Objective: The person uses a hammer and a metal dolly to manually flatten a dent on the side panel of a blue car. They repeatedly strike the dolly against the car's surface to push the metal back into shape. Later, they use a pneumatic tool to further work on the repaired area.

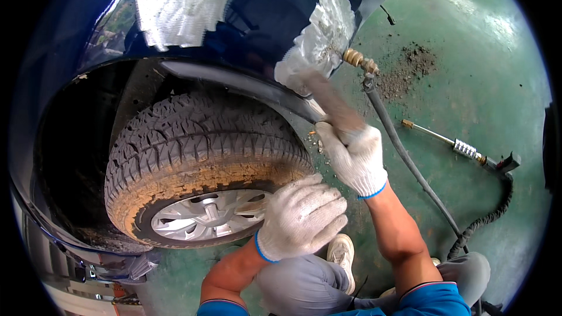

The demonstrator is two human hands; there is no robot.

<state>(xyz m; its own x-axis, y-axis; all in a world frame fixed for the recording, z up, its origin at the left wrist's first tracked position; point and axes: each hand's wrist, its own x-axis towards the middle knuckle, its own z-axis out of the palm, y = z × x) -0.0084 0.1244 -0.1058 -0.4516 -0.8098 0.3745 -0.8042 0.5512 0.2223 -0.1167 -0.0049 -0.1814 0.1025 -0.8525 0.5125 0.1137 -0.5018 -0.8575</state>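
Note:
My right hand (357, 158), in a white knit glove with a blue cuff, grips a brown bar-shaped tool (331, 102). Motion smears the bar, so its exact kind is unclear. Its far end is over a rough silvery patch (322, 35) on the dark blue car panel (263, 35). Below and to the left, my left hand (301, 216), gloved the same way, hovers by my bent knee with its back up and fingers loosely bent; nothing shows in it, though the palm is hidden. Beside it stands the muddy tyre (205, 129) with a silver rim (211, 213).
Another silvery sanded patch (187, 3) lies higher on the panel. A brass coupling (360, 61) with a grey hose (398, 140) is near the panel's edge. On the green floor lie scattered dirt (413, 67), a metal air-gun nozzle (439, 137) and a black sleeved hose (497, 210).

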